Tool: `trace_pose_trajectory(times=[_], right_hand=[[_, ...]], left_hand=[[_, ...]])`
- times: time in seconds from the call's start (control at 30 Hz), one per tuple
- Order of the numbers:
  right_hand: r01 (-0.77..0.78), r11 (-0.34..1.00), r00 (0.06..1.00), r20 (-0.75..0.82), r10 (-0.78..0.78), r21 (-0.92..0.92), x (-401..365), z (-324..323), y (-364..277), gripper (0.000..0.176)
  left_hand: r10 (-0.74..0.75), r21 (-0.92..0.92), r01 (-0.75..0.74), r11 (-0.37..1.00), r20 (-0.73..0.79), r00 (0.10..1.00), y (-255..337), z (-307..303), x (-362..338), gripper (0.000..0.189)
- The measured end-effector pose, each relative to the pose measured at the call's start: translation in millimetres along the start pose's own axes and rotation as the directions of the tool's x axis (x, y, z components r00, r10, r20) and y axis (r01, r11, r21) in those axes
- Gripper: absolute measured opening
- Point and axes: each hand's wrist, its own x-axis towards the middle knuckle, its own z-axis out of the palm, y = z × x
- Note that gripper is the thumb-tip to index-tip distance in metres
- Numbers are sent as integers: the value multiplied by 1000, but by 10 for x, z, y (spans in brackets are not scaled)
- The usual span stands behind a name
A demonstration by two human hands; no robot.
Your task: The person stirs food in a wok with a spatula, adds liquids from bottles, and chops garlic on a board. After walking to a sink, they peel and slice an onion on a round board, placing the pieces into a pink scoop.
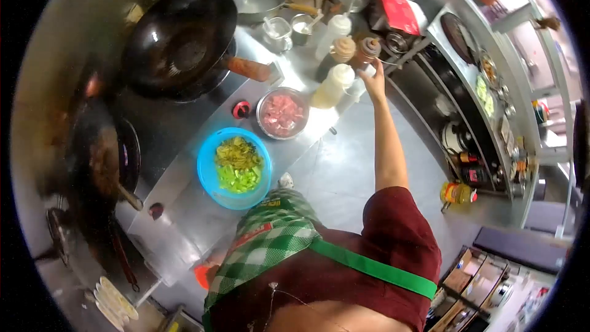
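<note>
My right hand (373, 80) reaches out to a cluster of squeeze bottles at the back of the steel counter. Its fingers close around the lower part of a dark sauce bottle with a brown cap (367, 50). Right beside it stand another brown-capped bottle (342, 52) and a pale squeeze bottle (332, 85). A steel bowl of raw pink meat (283, 114) sits just left of the bottles. Nearer to me is a blue bowl of chopped green vegetables (209, 172). My left hand is out of view.
A large black wok (178, 43) with an orange handle sits on the burner at upper left, and a second dark wok (101, 154) is at far left. A red knob (241, 109) is on the stove front. Shelves with bottles and an oil bottle (458, 193) line the right.
</note>
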Motion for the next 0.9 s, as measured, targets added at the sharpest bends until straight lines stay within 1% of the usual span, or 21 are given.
trace_pose_trajectory(times=[0.03,0.07,0.1,0.13,0.17,0.2,0.23,0.27,0.3,0.33,0.4,0.43,0.5,0.53,0.57,0.63,0.73,0.77,0.83,0.87,0.9], right_hand=[[-40,994,998,-41,44,97,29,105,-225,71],[-170,884,976,-50,212,435,109,264,-215,57],[-136,888,982,-56,178,440,276,386,225,51],[-168,917,983,-7,183,362,450,471,578,46],[5,741,999,-41,31,671,571,579,639,42],[-70,761,995,-12,102,645,707,533,782,46],[-139,864,977,-76,199,484,629,391,445,54],[-114,862,968,-138,207,494,754,325,708,62],[209,844,963,-257,-88,494,776,179,543,46],[172,649,984,-164,-74,741,995,14,656,52],[236,691,962,-61,-268,684,1010,-385,-587,49],[283,719,937,-25,-347,635,1067,-476,-1051,52],[454,761,843,53,-535,464,1217,-489,-1890,58],[551,749,777,100,-621,367,1193,-466,-2334,62],[503,757,777,164,-607,417,1109,-430,-2743,51],[911,388,411,270,-871,-138,650,-202,-3977,52],[900,435,414,361,-836,-27,284,486,-4873,49],[920,369,392,276,-878,-130,-65,732,-5191,45],[946,243,316,446,-837,-214,-402,1303,-5579,51],[963,185,257,466,-847,-195,-529,1647,-5673,61],[978,82,170,502,-848,-193,-645,2023,-5730,61]], left_hand=[[21,44,-21,999,14,1000,-59,-38,4,13],[58,108,-61,992,29,998,-170,-84,21,13],[160,294,-181,938,96,982,-322,-156,68,12],[413,694,-510,508,322,852,-470,-242,165,12],[537,782,-613,117,470,701,-619,-314,271,12],[574,788,-614,39,486,660,-736,-343,329,12],[571,796,-588,145,418,707,-897,-376,324,12],[337,379,-392,838,205,919,-712,-214,59,10],[55,-382,-65,922,-37,998,-360,72,-330,10],[64,38,-64,997,4,998,-263,122,-404,9],[-98,-77,89,993,-124,987,-183,273,-601,11],[-177,-320,208,924,121,977,-363,155,-578,11],[-96,-592,523,614,602,793,-884,-138,-189,10],[-111,-575,498,650,576,810,-1058,-133,-50,10],[-122,-556,471,685,550,826,-1210,-129,85,10],[-217,-501,412,761,402,890,-1208,-130,124,9],[113,-144,-38,989,561,820,-1383,-284,531,13],[151,-313,-13,950,422,894,-1367,-319,489,14],[142,-620,-44,783,110,984,-1059,-209,140,18],[13,-233,-41,972,-120,993,-768,-172,-70,23],[25,-276,-61,959,-130,991,-879,-285,-16,24]])
